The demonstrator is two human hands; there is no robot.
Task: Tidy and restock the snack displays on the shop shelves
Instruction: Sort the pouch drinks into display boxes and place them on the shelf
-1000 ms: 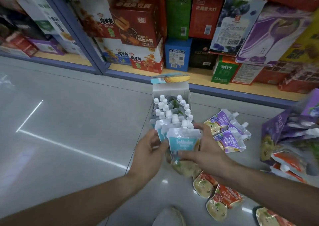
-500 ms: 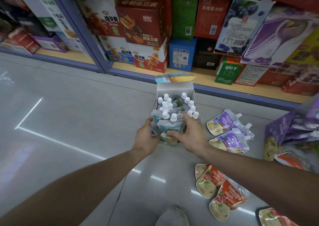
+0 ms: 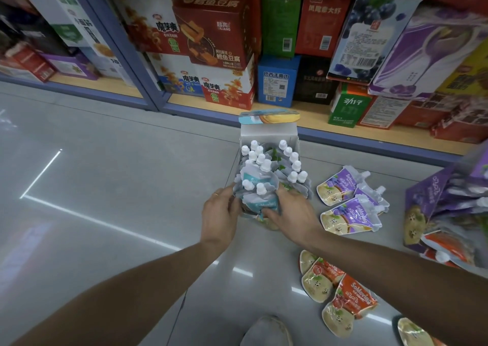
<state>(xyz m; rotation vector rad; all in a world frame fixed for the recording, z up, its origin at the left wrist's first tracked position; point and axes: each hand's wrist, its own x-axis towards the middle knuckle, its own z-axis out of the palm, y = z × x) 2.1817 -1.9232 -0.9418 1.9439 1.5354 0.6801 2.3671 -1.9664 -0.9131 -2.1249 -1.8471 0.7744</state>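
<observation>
Glossy plastic pouches [image 3: 260, 200], white plastic caps [image 3: 282, 144]; matt cardboard box [image 3: 268, 131]; polished tile floor [image 3: 105, 187]; wood-look shelf [image 3: 317, 119].

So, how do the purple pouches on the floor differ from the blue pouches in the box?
The purple pouches lie flat and loose on the floor; the blue pouches stand upright, packed in the open box. The purple pouches are untouched; the left hand and right hand hold the front blue pouches. Both kinds have white screw caps.

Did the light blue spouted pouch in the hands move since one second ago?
Yes. The light blue spouted pouch moved forward into the white display box.
</observation>
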